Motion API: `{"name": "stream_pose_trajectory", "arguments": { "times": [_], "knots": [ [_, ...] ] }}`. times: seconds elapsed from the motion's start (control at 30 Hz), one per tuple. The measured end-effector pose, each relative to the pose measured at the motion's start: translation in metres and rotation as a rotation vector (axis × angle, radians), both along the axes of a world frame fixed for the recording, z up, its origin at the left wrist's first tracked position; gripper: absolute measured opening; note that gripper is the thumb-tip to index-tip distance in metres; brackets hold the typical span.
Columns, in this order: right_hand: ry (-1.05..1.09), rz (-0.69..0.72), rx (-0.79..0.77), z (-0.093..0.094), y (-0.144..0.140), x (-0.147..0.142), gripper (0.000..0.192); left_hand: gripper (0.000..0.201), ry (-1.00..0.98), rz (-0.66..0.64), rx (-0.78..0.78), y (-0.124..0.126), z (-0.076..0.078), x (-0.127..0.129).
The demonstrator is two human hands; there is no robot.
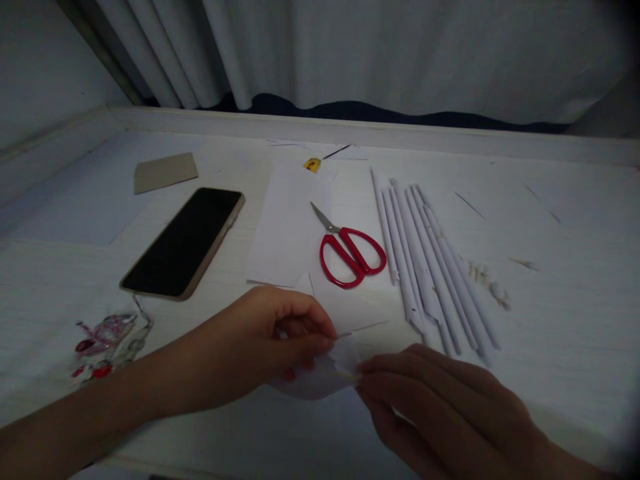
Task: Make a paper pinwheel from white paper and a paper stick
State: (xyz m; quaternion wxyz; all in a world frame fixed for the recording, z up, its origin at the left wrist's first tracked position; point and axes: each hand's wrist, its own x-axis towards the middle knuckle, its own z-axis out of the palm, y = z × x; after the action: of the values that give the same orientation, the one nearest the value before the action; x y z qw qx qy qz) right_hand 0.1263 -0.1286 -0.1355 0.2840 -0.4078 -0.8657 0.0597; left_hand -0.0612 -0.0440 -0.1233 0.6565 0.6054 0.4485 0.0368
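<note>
1. At the far left, a clear trinket with red bits [107, 340] and a dark phone [184, 241] lie on the table [575, 280], untouched; a brown card [165, 172] sits behind them.
2. The left hand [260, 347] pinches a small white paper piece [325, 377] between thumb and fingers, near the table's front edge.
3. The right hand [440, 400] grips the same piece at its right corner with its fingertips; the paper looks partly curled, so, judging by this, the rolling is only begun.
4. Behind, a flat white sheet [287, 227] and red scissors [353, 253] rest unused.
5. To the right, a row of finished paper rolls [430, 260] lies together: much work appears done.
</note>
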Motion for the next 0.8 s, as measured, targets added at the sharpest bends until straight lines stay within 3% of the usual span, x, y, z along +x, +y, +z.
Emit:
{"name": "stream_pose_trajectory", "arguments": {
  "times": [0.23, 0.57, 0.7, 0.8],
  "knots": [
    [-0.007, -0.079, -0.071, 0.007, -0.001, -0.004, 0.029, 0.016, 0.030, -0.049, -0.077, -0.003, 0.002, 0.006],
    [0.000, -0.008, -0.130, 0.000, 0.003, -0.006, 0.028, 0.014, 0.004, -0.113, -0.197, -0.007, -0.003, 0.006],
    [-0.019, 0.063, -0.045, -0.003, 0.004, -0.002, 0.036, 0.013, -0.025, -0.106, -0.225, -0.007, -0.005, 0.008],
    [-0.056, 0.037, -0.039, -0.001, 0.002, -0.003, 0.039, 0.011, -0.018, -0.099, -0.264, -0.006, -0.007, 0.010]
  ]
}}
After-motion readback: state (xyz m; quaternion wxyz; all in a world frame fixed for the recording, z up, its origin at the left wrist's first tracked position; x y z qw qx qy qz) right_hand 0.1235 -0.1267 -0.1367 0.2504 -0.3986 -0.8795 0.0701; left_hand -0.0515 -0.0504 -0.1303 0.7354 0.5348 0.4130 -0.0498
